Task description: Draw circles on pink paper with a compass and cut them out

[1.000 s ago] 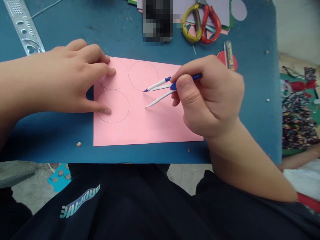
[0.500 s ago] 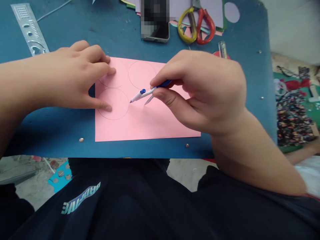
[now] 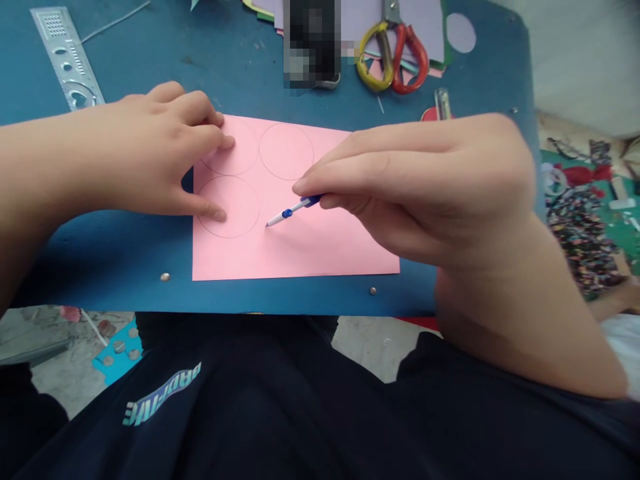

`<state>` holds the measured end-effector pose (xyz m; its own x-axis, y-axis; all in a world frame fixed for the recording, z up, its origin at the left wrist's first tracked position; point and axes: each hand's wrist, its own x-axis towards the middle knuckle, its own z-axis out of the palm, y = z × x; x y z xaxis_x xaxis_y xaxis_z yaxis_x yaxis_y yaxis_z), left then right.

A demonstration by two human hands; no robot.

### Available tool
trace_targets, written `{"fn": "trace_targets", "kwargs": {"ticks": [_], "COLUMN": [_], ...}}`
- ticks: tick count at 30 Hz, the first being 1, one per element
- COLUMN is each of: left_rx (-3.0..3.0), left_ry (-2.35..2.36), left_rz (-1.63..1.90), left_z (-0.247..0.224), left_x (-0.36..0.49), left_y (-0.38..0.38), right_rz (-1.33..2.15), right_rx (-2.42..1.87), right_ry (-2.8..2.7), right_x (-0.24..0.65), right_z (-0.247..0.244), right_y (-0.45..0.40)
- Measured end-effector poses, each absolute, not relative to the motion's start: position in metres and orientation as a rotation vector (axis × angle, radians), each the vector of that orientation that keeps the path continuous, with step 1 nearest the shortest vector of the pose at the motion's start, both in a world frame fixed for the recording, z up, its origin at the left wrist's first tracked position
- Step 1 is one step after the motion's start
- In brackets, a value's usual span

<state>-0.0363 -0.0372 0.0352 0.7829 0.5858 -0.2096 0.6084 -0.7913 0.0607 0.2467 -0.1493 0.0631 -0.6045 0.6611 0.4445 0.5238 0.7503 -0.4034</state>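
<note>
A pink sheet of paper [image 3: 300, 257] lies on the blue table [image 3: 120, 247], with three thin circles drawn on its left and upper parts. My left hand [image 3: 170, 153] rests on the sheet's left edge, its fingers and thumb spread. Between the thumb and fingers of my right hand [image 3: 400, 187] is a blue and white compass [image 3: 287, 213]. Its tip points down at the paper, just right of the lower left circle. The hand hides the compass's top and the sheet's upper right part.
Scissors with yellow and red handles [image 3: 393, 60], a dark phone [image 3: 313, 40] and stacked coloured paper [image 3: 425, 27] lie at the back. A metal stencil ruler [image 3: 67, 60] is at the upper left. Another person's arm [image 3: 617, 298] shows at the right edge.
My right hand has turned and shifted right, its back now more raised. The compass has swung, its visible tip lower on the sheet. My left hand stays on the paper.
</note>
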Motion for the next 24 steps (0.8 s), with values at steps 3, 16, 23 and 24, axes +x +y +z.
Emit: {"fn": "trace_targets", "kwargs": {"ticks": [3,16,23,24], "left_rx": [2.888,2.876,2.831,2.836], "left_ry": [0.902,0.921,1.019,1.010], "left_rz": [-0.258,-0.295,-0.348,-0.346], "left_z": [0.033,0.035,0.042,0.042], "left_x": [-0.039,-0.038,-0.031,-0.031], "left_y": [-0.035,-0.036,-0.044,-0.044], "right_rz": [0.294,0.049,-0.016,-0.038], "right_rx": [-0.921,-0.908,-1.063,-1.112], "right_ry": [-2.415,-2.572,-2.585,-2.575], "right_x": [0.250,0.244,0.236,0.236], "right_z": [0.065,0.084,0.095,0.096], "right_y": [-0.149,-0.141,-0.144,-0.146]}}
